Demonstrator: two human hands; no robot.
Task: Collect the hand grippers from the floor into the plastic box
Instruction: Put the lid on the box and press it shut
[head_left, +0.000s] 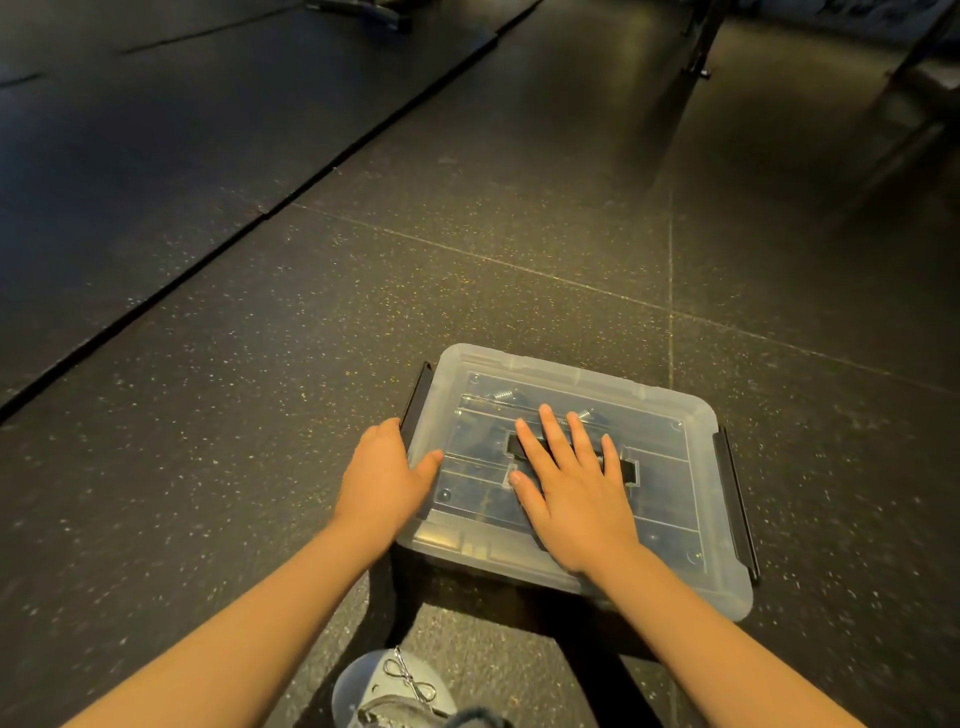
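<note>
Plastic box (670, 410): right hand (576, 491) flat and spread on its lid, left hand (382, 478) gripping its side.

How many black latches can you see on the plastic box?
2. Left latch on the box edge by the left hand; right latch on the opposite edge. More could be hidden.

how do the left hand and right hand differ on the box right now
The left hand wraps the left edge of the plastic box by the latch, thumb on the lid; the right hand lies flat on top. The left hand's fingers curl over the side, out of sight; the right hand's are straight, spread across the black handle. Both touch the lid.
</note>
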